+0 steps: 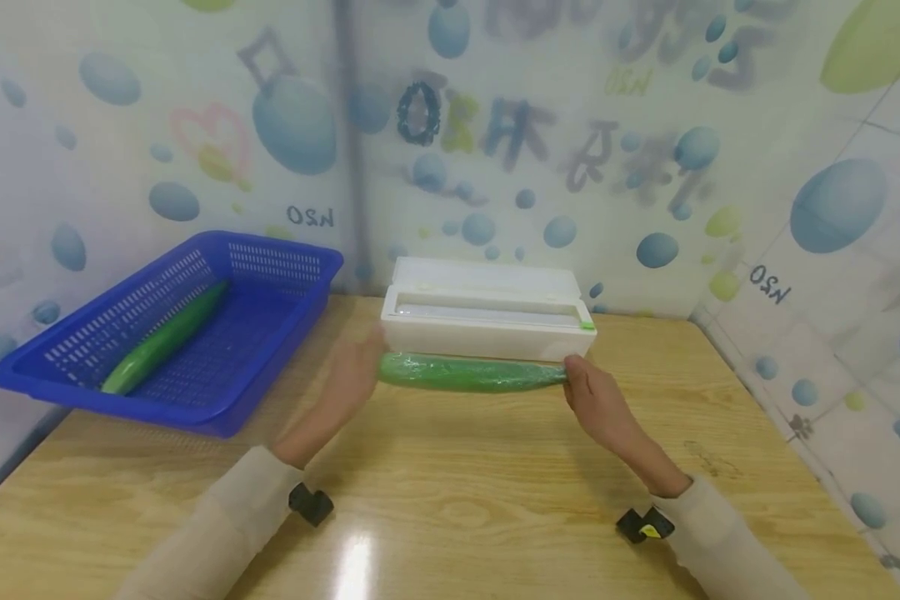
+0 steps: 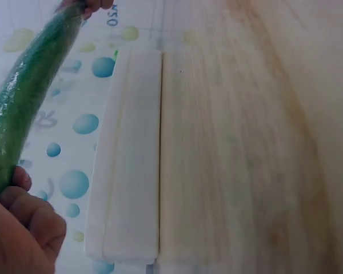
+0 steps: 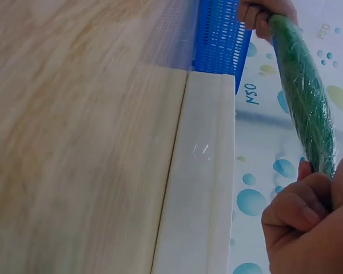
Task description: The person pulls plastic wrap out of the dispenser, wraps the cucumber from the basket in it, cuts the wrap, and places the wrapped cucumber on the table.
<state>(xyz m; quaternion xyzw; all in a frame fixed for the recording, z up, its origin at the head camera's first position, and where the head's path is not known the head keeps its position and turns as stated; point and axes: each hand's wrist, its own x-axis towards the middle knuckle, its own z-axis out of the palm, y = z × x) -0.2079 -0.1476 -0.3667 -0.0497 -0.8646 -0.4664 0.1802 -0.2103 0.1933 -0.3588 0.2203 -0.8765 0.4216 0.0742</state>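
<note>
A long green cucumber [image 1: 468,373] in shiny cling film is stretched level between both hands, in front of the white box. My left hand [image 1: 354,367] grips its left end, blurred in the head view; in the left wrist view the curled fingers [image 2: 37,220] show at the cucumber's near end. With thumb and fingers, my right hand [image 1: 598,398] pinches the other end, where the film narrows to a twist. Film wrinkles glint along the cucumber [image 3: 306,94] in the right wrist view. Just behind it stands the white cling film box [image 1: 487,333], its lid raised.
A blue plastic basket [image 1: 228,421] stands at the left on the wooden table [image 1: 457,500], with another cucumber [image 1: 167,337] lying in it. A small green piece [image 1: 587,326] sits at the box's right front corner. The patterned wall [image 1: 495,208] rises right behind.
</note>
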